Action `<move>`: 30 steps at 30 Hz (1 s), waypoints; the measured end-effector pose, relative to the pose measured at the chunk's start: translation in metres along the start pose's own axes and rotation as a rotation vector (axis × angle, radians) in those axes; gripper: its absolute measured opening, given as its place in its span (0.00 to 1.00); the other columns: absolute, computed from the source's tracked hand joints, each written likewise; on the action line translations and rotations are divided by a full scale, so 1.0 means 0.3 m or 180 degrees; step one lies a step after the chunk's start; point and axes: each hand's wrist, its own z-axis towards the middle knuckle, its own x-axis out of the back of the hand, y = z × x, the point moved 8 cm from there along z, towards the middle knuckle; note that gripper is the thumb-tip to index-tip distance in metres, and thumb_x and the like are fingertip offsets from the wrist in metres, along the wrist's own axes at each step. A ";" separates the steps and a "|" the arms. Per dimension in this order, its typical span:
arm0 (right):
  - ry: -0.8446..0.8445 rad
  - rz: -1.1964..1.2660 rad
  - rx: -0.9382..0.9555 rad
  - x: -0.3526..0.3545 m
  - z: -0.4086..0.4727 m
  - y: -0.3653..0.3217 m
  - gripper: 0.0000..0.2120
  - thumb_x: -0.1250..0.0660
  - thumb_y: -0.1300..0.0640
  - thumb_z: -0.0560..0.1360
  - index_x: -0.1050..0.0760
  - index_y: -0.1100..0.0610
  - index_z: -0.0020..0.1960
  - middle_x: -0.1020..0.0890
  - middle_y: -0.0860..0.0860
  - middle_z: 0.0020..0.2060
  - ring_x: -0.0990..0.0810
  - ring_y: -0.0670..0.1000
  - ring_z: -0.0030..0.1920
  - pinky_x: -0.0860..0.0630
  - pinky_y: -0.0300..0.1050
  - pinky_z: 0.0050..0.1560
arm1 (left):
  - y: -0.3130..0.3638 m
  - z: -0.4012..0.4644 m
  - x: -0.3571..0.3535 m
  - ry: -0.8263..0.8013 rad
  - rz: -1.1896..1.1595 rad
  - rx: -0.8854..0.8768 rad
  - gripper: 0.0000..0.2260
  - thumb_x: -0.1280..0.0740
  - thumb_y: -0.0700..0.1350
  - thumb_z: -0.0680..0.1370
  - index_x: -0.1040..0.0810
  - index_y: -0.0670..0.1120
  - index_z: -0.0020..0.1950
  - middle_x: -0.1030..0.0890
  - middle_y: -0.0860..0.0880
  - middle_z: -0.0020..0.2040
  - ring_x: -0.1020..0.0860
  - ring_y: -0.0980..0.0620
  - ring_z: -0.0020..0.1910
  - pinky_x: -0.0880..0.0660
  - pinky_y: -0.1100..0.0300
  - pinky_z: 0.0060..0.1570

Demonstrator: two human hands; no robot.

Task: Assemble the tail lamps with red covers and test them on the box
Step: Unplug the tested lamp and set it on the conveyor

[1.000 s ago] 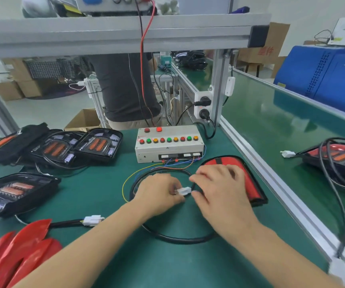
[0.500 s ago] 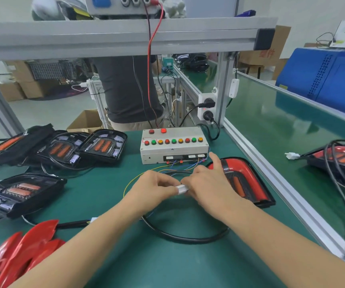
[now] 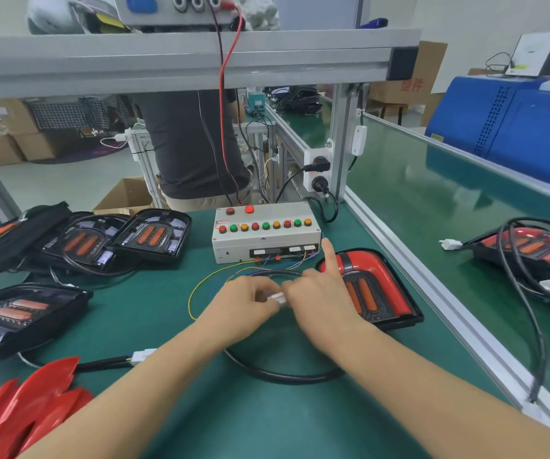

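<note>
A grey test box (image 3: 264,234) with a row of coloured buttons stands mid-table, thin coloured wires running from its front. A tail lamp with a red cover (image 3: 374,288) lies to its right, its black cable (image 3: 283,376) looping toward me. My left hand (image 3: 244,304) and my right hand (image 3: 320,299) meet in front of the box, both pinching a small white connector (image 3: 276,297) between them. My right index finger points up toward the box. Several uncovered black lamps (image 3: 153,235) lie at the left, and loose red covers (image 3: 25,409) are stacked at the near left.
Another white plug on a black cable (image 3: 141,355) lies near my left forearm. An aluminium rail (image 3: 432,293) borders the table on the right, with a finished red lamp and cables (image 3: 532,250) beyond it. A person stands behind the box. A blue machine (image 3: 515,127) sits far right.
My hands have closed together on the white connector, and the right hand has come off the red lamp, uncovering it. My right index finger now sticks up.
</note>
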 end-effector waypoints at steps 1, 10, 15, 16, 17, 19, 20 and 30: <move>0.0010 -0.0033 0.0020 0.001 -0.001 0.001 0.13 0.44 0.63 0.76 0.23 0.55 0.53 0.18 0.52 0.43 0.22 0.57 0.53 0.77 0.62 0.65 | -0.004 -0.003 -0.008 -0.0073 -0.0219 0.0018 0.05 0.33 0.42 0.75 0.18 0.49 0.46 0.18 0.46 0.42 0.24 0.51 0.42 0.26 0.54 0.48; 0.0032 -0.0040 -0.0003 0.003 -0.003 -0.009 0.12 0.45 0.63 0.76 0.24 0.54 0.50 0.18 0.51 0.39 0.20 0.56 0.48 0.79 0.61 0.64 | -0.024 0.019 -0.006 -0.0129 -0.0397 0.0051 0.15 0.37 0.39 0.71 0.15 0.57 0.44 0.29 0.53 0.28 0.37 0.57 0.27 0.37 0.63 0.32; 0.0030 -0.0053 0.0040 0.001 -0.006 -0.019 0.12 0.45 0.63 0.76 0.23 0.54 0.49 0.18 0.51 0.38 0.19 0.56 0.47 0.78 0.60 0.65 | -0.045 0.018 -0.019 -0.0387 -0.0336 0.0072 0.23 0.37 0.39 0.73 0.20 0.70 0.43 0.24 0.52 0.37 0.32 0.53 0.37 0.35 0.59 0.41; 0.0050 -0.0069 0.0037 0.004 -0.004 -0.017 0.13 0.45 0.63 0.76 0.23 0.54 0.48 0.18 0.51 0.38 0.19 0.56 0.47 0.78 0.60 0.65 | -0.044 0.018 -0.011 -0.0270 -0.0161 0.0032 0.23 0.39 0.38 0.74 0.19 0.69 0.46 0.26 0.53 0.36 0.33 0.54 0.35 0.34 0.59 0.41; 0.0068 -0.0097 0.0016 0.007 -0.001 -0.012 0.13 0.45 0.63 0.76 0.23 0.54 0.48 0.18 0.51 0.38 0.19 0.56 0.47 0.77 0.61 0.65 | -0.042 0.020 -0.006 -0.0150 0.0050 -0.0034 0.23 0.40 0.37 0.74 0.19 0.67 0.51 0.28 0.54 0.36 0.33 0.53 0.37 0.32 0.57 0.43; 0.0020 -0.0166 0.0001 0.003 0.001 -0.003 0.13 0.45 0.62 0.77 0.22 0.55 0.49 0.18 0.51 0.40 0.20 0.56 0.49 0.76 0.63 0.65 | -0.043 0.018 -0.006 -0.0021 0.0289 -0.0074 0.23 0.42 0.37 0.76 0.22 0.62 0.60 0.32 0.54 0.39 0.33 0.52 0.45 0.31 0.54 0.53; -0.0052 -0.0190 0.0041 -0.006 0.000 -0.004 0.12 0.44 0.62 0.77 0.22 0.54 0.51 0.18 0.51 0.43 0.21 0.56 0.51 0.76 0.65 0.64 | -0.044 0.018 -0.013 -0.0041 0.0418 -0.0075 0.22 0.42 0.38 0.76 0.24 0.61 0.64 0.31 0.54 0.43 0.33 0.52 0.50 0.33 0.53 0.58; 0.0237 0.1390 -0.0267 0.055 -0.127 0.192 0.36 0.34 0.58 0.71 0.44 0.48 0.76 0.42 0.46 0.75 0.45 0.48 0.75 0.57 0.62 0.75 | -0.180 0.022 0.246 0.1049 0.0083 0.0452 0.07 0.32 0.41 0.70 0.21 0.52 0.45 0.20 0.53 0.43 0.21 0.48 0.48 0.27 0.57 0.51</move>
